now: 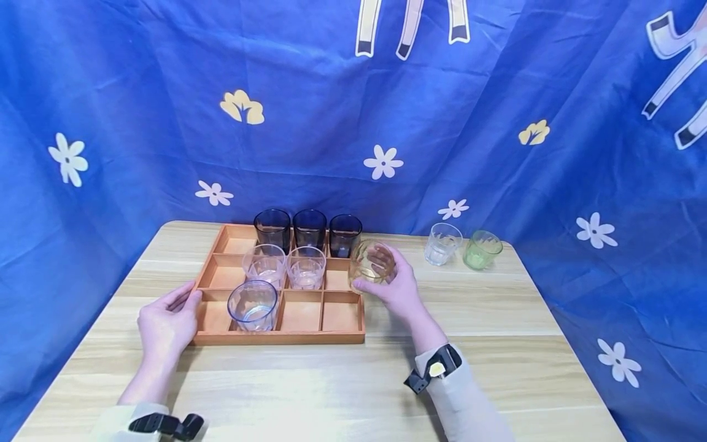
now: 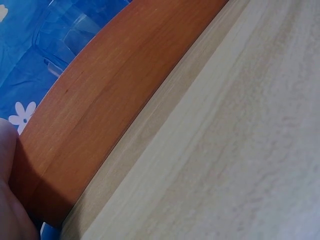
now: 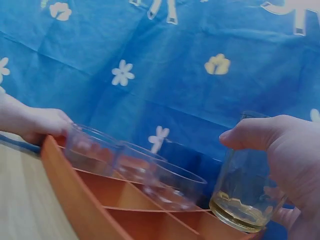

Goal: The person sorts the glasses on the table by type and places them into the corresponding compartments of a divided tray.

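Note:
My right hand grips an amber-tinted drinking glass by its side. The glass is upright over the right end of the middle row of a divided wooden tray; in the right wrist view its amber base overlaps the dividers. At the tray's left side, my left hand holds the edge near the front corner. Three dark glasses fill the back row's right part. Two clear glasses stand in the middle row, and a blue-rimmed clear glass is in the front row.
Right of the tray, a clear glass and a green glass stand near the back edge of the wooden table. A blue flower-patterned cloth hangs right behind and along both sides.

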{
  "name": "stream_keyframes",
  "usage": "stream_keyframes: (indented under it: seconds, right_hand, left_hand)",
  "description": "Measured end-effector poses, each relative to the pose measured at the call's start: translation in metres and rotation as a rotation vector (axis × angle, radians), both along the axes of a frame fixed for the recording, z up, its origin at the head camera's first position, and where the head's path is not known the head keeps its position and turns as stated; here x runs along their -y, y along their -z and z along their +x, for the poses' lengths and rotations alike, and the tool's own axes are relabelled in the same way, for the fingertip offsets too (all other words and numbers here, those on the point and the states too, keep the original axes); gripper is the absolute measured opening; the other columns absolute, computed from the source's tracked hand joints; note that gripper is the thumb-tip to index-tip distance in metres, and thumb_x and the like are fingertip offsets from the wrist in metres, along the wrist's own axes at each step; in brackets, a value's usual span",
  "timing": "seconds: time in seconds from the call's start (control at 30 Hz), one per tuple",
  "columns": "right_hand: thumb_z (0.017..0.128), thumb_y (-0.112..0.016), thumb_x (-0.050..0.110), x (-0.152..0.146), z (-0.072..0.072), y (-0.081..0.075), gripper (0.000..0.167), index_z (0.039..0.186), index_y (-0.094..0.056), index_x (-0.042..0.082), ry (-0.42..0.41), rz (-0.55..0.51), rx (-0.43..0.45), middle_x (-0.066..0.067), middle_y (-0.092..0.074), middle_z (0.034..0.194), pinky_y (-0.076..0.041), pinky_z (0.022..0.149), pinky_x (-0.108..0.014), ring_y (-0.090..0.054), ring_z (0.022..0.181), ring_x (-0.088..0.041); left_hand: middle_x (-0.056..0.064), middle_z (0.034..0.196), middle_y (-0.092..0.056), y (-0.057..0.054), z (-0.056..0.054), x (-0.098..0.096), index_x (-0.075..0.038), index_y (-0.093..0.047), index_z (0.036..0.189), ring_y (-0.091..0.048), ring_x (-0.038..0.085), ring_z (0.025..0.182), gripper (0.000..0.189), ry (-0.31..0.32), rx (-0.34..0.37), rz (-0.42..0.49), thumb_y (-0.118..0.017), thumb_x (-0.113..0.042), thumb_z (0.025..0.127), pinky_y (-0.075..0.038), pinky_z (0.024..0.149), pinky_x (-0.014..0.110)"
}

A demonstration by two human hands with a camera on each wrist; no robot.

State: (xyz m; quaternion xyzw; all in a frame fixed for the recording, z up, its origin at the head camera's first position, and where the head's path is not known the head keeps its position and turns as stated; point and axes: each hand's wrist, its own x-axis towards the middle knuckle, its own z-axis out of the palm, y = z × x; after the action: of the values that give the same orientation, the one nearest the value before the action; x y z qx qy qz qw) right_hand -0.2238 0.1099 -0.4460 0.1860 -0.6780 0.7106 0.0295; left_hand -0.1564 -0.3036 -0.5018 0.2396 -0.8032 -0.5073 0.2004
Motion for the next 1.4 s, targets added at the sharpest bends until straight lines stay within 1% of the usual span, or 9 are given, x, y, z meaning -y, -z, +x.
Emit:
stream_keyframes:
  seconds: [0.2, 0.33, 0.43, 0.63, 0.8, 0.97, 1.1, 1.3, 1.4]
  right_hand:
    - [0.074, -0.089, -0.012, 0.02, 0.01, 0.003, 0.085, 0.149, -0.049, -0.004, -0.046, 0.018, -0.026, -0.022, -0.06, 0.143, -0.044, 0.117, -0.045, -0.055, 0.135, -0.038]
    - [0.074, -0.088, -0.015, 0.033, 0.014, 0.003, 0.084, 0.148, -0.048, -0.007, -0.095, -0.003, -0.057, -0.026, -0.059, 0.144, -0.042, 0.119, -0.046, -0.054, 0.136, -0.041]
    - [0.074, -0.088, -0.015, 0.042, 0.016, 0.004, 0.085, 0.148, -0.048, -0.007, -0.116, -0.008, -0.06, -0.026, -0.059, 0.143, -0.043, 0.118, -0.049, -0.053, 0.136, -0.041]
    - [0.074, -0.09, -0.012, 0.06, 0.021, 0.009, 0.085, 0.148, -0.05, 0.0, -0.155, -0.014, -0.022, -0.019, -0.06, 0.144, -0.047, 0.113, -0.056, -0.054, 0.136, -0.04]
    - [0.075, -0.092, -0.008, 0.07, 0.027, 0.014, 0.085, 0.149, -0.051, 0.005, -0.189, 0.014, 0.011, -0.014, -0.059, 0.143, -0.052, 0.108, -0.053, -0.057, 0.132, -0.038]
    - [0.075, -0.093, -0.004, 0.078, 0.031, 0.017, 0.084, 0.148, -0.052, 0.006, -0.184, 0.051, -0.017, -0.01, -0.061, 0.143, -0.05, 0.112, -0.047, -0.058, 0.133, -0.032]
    - [0.075, -0.094, -0.004, 0.083, 0.035, 0.019, 0.086, 0.149, -0.051, 0.006, -0.188, 0.042, -0.036, -0.01, -0.061, 0.144, -0.047, 0.115, -0.045, -0.056, 0.135, -0.03]
    - [0.073, -0.097, 0.0, 0.091, 0.039, 0.024, 0.088, 0.149, -0.053, 0.014, -0.202, 0.063, -0.006, -0.01, -0.06, 0.143, -0.049, 0.113, -0.046, -0.058, 0.133, -0.028]
    - [0.072, -0.098, 0.002, 0.095, 0.039, 0.03, 0.088, 0.147, -0.054, 0.016, -0.204, 0.069, 0.011, -0.008, -0.061, 0.14, -0.05, 0.111, -0.048, -0.06, 0.13, -0.03]
  left_hand:
    - [0.017, 0.129, -0.069, 0.001, 0.0, 0.0, -0.007, -0.073, 0.135, -0.069, -0.003, 0.102, 0.036, 0.001, 0.015, 0.009, -0.071, -0.022, 0.103, -0.053, 0.08, 0.006]
    - [0.017, 0.13, -0.069, 0.001, 0.0, 0.001, -0.007, -0.073, 0.135, -0.069, -0.002, 0.104, 0.036, 0.003, 0.017, 0.009, -0.071, -0.023, 0.103, -0.053, 0.081, 0.006]
    - [0.017, 0.13, -0.069, 0.001, 0.0, 0.001, -0.007, -0.072, 0.136, -0.069, -0.003, 0.104, 0.037, 0.0, 0.021, 0.011, -0.071, -0.024, 0.103, -0.052, 0.081, 0.006]
    - [0.016, 0.13, -0.069, 0.001, 0.001, 0.001, -0.008, -0.072, 0.136, -0.068, -0.003, 0.103, 0.037, -0.004, 0.022, 0.013, -0.072, -0.024, 0.103, -0.052, 0.081, 0.006]
    - [0.016, 0.13, -0.069, 0.0, 0.002, 0.001, -0.009, -0.072, 0.136, -0.068, -0.002, 0.105, 0.037, 0.007, 0.022, 0.021, -0.072, -0.024, 0.103, -0.052, 0.082, 0.006]
    - [0.016, 0.13, -0.069, -0.001, 0.002, 0.0, -0.009, -0.072, 0.136, -0.069, -0.001, 0.106, 0.037, 0.015, 0.017, 0.018, -0.071, -0.023, 0.103, -0.052, 0.082, 0.006]
    - [0.017, 0.129, -0.069, -0.002, 0.001, 0.0, -0.008, -0.072, 0.136, -0.069, -0.002, 0.104, 0.036, 0.012, 0.003, 0.012, -0.072, -0.022, 0.103, -0.052, 0.082, 0.006]
    - [0.018, 0.129, -0.069, -0.003, 0.0, 0.0, -0.007, -0.072, 0.135, -0.069, -0.001, 0.103, 0.036, 0.01, 0.001, 0.014, -0.072, -0.021, 0.102, -0.053, 0.081, 0.007]
    - [0.017, 0.128, -0.069, -0.002, 0.001, 0.001, -0.007, -0.073, 0.135, -0.069, -0.002, 0.103, 0.036, 0.012, 0.004, 0.006, -0.072, -0.022, 0.103, -0.053, 0.081, 0.006]
